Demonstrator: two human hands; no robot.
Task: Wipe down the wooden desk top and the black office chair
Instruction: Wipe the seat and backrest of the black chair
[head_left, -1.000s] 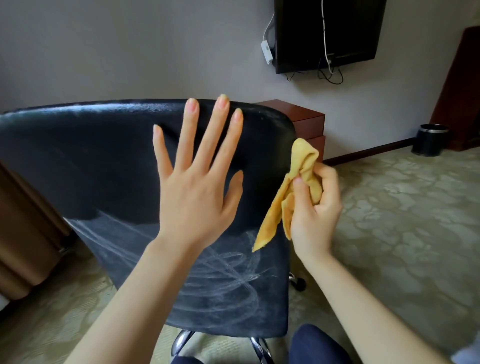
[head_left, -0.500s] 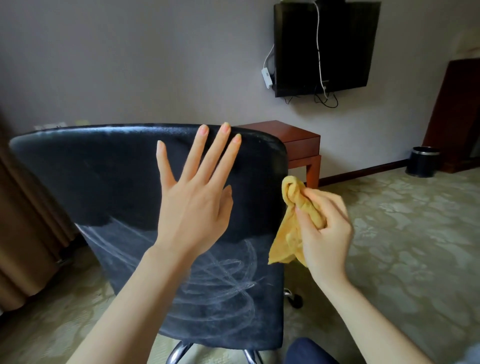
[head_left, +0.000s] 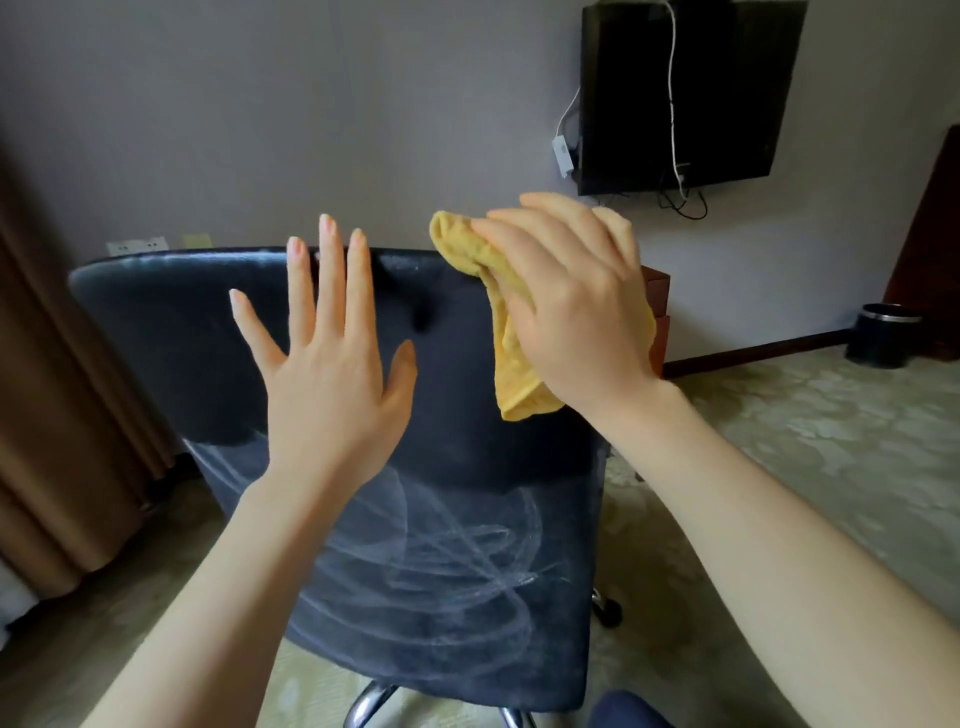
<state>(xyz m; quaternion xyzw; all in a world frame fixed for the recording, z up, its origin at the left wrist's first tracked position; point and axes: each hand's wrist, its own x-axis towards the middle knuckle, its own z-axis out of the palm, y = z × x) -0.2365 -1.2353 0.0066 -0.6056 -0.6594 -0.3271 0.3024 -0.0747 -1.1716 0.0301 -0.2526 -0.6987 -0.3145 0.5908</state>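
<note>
The black office chair (head_left: 182, 338) stands in front of me with its back towards me; pale smear marks cover the lower half of the backrest. My left hand (head_left: 327, 374) lies flat on the backrest with its fingers spread and straight, the fingertips at the top edge. My right hand (head_left: 576, 312) holds a bunched yellow cloth (head_left: 467, 244) against the top right corner of the backrest, and a tail of cloth hangs below the palm. A corner of the reddish wooden desk (head_left: 655, 291) shows behind my right hand.
A dark screen (head_left: 675, 88) with dangling cables hangs on the grey wall. A black bin (head_left: 883, 335) stands on the patterned carpet at the right. Brown curtains (head_left: 52, 415) hang at the left. The chair's chrome base (head_left: 369, 701) and a caster (head_left: 608, 610) show below.
My right hand has risen with the cloth from beside the chair's right edge to the backrest's top right corner. My left hand stays flat on the backrest.
</note>
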